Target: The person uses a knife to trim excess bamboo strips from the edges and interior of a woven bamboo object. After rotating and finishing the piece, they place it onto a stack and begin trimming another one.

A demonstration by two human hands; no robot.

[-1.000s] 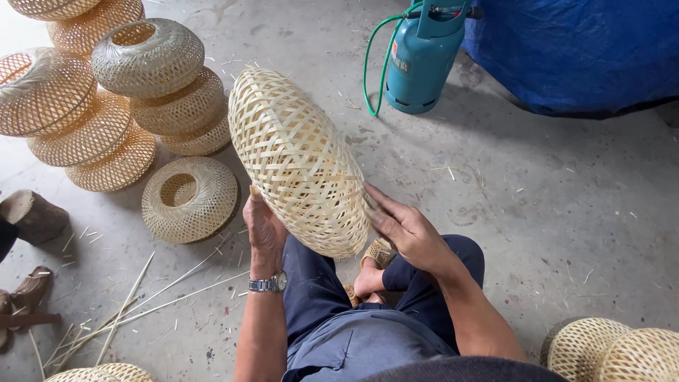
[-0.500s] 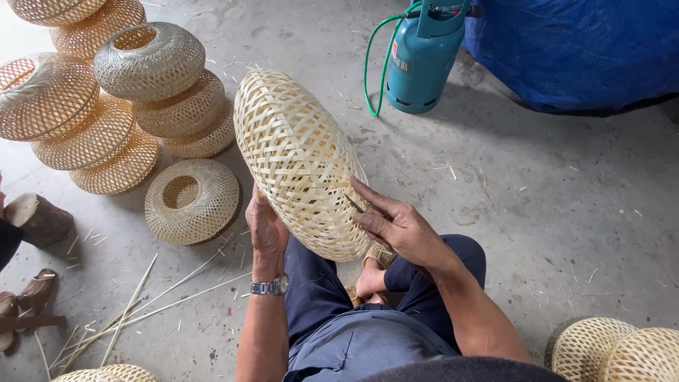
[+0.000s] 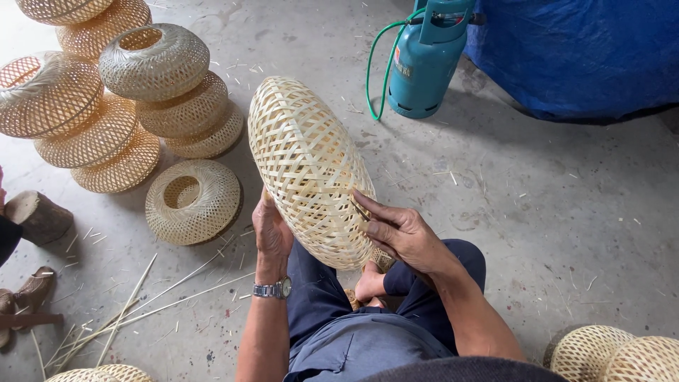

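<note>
Holding a woven bamboo lampshade [image 3: 308, 170] on edge over the lap; left hand [image 3: 272, 230] cups its rim, right hand [image 3: 399, 237] spreads fingers across the weave; likely light, springy, crushable.

The left hand's [image 3: 272, 230] fingers vanish behind the pale oval woven bamboo shade [image 3: 310, 170]. The teal gas cylinder [image 3: 424, 67] and the round woven shades at bottom right [image 3: 615, 354] run past the picture's edge.
</note>
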